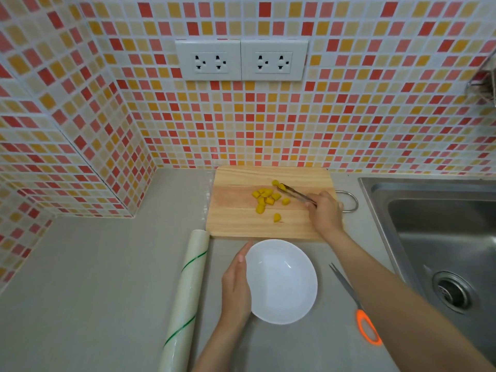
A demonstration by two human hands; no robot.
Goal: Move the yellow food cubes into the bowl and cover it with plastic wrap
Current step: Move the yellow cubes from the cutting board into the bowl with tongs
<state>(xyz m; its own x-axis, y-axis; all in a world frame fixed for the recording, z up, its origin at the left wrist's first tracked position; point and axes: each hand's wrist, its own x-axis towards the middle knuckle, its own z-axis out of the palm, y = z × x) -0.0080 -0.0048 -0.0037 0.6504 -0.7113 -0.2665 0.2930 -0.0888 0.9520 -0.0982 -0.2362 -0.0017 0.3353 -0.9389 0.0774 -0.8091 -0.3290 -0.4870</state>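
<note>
— While the left hand (236,288) is lying flat, fingers together, against the left side of the white round bowl (281,281), what is the right hand (326,212) doing?

— It is clamping thin metal tongs (296,194), their tips pinching one of the yellow food cubes (265,198) on the far wooden cutting board (241,218). The plastic wrap roll (185,296) is lying left of the bowl.

about eleven yellow cubes (265,197), one bowl (281,281), one wrap roll (188,291).

Scissors (357,304) partly hidden under the right forearm, plastic wrap roll (185,296) cut off by the bottom edge, sink (429,237) cut by the right edge, tongs' (295,193) handle end buried in the right hand (326,213)
</note>
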